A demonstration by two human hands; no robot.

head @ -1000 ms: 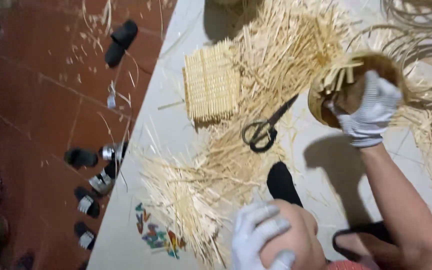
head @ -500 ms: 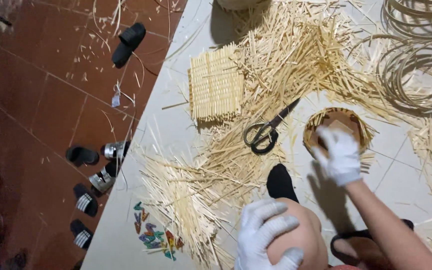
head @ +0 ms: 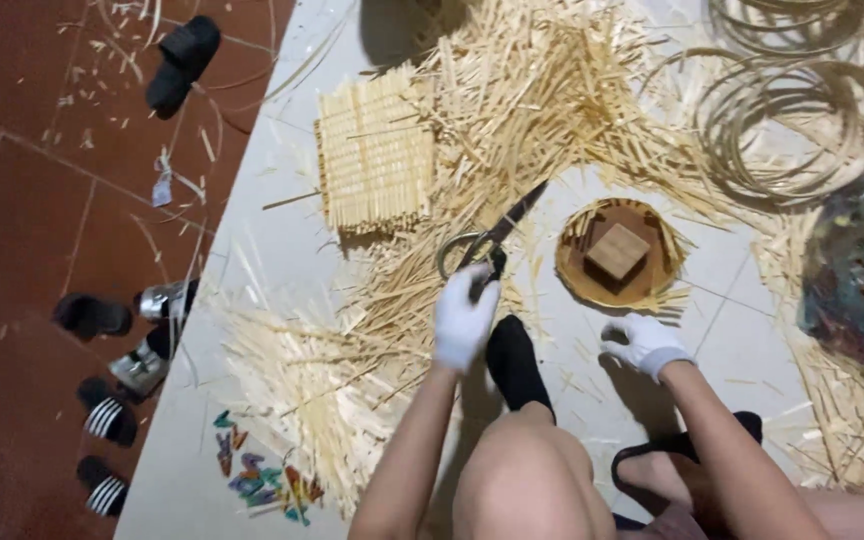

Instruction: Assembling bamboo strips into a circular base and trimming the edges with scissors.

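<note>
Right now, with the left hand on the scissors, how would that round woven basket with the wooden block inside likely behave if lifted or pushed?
The round woven basket looks thin-walled and light, so it would probably slide easily on the smooth floor. The loose wooden block inside would likely shift or tip it if lifted unevenly. Its splint ends stick out, so the rim may flex or snag. The left hand is at the scissors, not the basket.

- Scissors (head: 487,245), centre: dark matt metal.
- Woven mat (head: 374,152), upper centre: pale rough bamboo strips.
- Gloves on left hand (head: 464,322) and right hand (head: 645,343): white cloth.
</note>
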